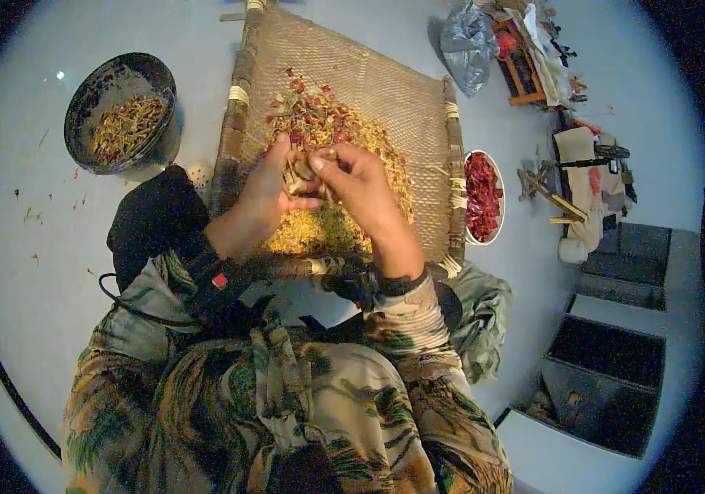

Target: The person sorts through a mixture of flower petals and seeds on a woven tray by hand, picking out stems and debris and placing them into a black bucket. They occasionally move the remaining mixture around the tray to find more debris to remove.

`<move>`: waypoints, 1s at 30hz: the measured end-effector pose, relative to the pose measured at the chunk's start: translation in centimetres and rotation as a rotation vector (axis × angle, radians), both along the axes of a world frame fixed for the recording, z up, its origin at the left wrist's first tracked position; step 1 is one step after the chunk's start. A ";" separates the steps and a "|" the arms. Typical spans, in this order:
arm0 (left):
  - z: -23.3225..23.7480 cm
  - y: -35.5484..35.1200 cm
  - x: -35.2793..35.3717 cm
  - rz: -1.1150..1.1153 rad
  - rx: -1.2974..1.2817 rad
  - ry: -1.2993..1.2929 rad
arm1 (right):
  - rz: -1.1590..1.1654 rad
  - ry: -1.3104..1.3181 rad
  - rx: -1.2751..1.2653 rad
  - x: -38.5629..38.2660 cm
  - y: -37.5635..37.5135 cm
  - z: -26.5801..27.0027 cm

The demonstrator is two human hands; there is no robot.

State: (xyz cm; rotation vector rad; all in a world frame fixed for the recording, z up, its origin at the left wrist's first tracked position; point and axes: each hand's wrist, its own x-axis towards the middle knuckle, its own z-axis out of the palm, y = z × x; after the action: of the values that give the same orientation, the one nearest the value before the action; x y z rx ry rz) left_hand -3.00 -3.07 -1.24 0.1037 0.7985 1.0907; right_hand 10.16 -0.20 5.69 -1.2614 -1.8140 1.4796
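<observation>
Scraps sit in our left hand, cupped loosely round them above the pile on the mesh. Our right hand is narrow, thumb and fingers pinching at them; exact contact we can't tell. Main risk: the loose cup leaks, scraps drop and we lose them in the pile. Cuffs over the frame might snag or jog it. Bowl stands just beside; a knock could spill it. Bucket looks safer, off left.
</observation>
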 end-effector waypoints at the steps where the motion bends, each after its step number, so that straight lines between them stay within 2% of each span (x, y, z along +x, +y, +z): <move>1: 0.6 -0.3 0.0 0.032 0.026 -0.004 | 0.030 -0.017 0.092 -0.8 -0.7 0.9; 3: 0.6 -0.5 -0.1 0.053 0.079 -0.044 | -0.033 -0.108 0.029 -1.8 -2.0 2.9; 9: 0.7 -0.7 -0.4 0.011 0.137 -0.133 | -0.124 0.087 -0.030 -0.9 -2.5 2.5; 11: 0.4 -0.7 -0.6 -0.009 0.133 -0.117 | -0.090 0.072 -0.026 -0.3 -2.4 2.5; 15: 0.9 -0.6 -0.3 0.057 0.044 -0.118 | 0.088 0.034 0.169 -0.8 -2.9 2.5; 18: 1.4 -0.8 -0.4 0.013 0.051 -0.114 | 0.004 0.007 0.106 -1.7 -3.6 3.9; 20: 0.7 -1.0 -0.9 -0.084 0.084 -0.050 | -0.091 0.022 0.068 -0.7 -3.4 3.2; 23: -0.3 -1.0 -2.2 -0.088 0.090 -0.047 | -0.262 0.084 0.050 1.4 -2.6 1.6; 24: 0.4 -1.0 -3.0 -0.041 0.115 -0.015 | -0.298 0.137 0.014 2.0 -2.3 1.0; 26: 3.5 -1.0 -5.5 0.051 0.164 0.045 | -0.328 0.082 0.007 3.3 -2.2 0.1; 28: 4.4 -1.0 -9.2 0.174 0.311 0.026 | -0.347 0.038 -0.001 4.4 -2.1 -0.8; 29: 6.5 -0.9 -11.2 0.211 0.247 0.078 | -0.351 0.024 -0.004 4.9 -2.0 -1.3; 30: 5.1 0.0 -13.9 0.278 0.268 0.063 | -0.354 0.010 -0.006 5.3 -2.0 -1.8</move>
State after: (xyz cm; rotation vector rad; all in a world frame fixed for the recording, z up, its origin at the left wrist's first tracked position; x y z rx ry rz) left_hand -16.92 -3.07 3.88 0.2593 0.7330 1.4615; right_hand 15.49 -2.17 3.94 -1.4850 -1.4842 1.2910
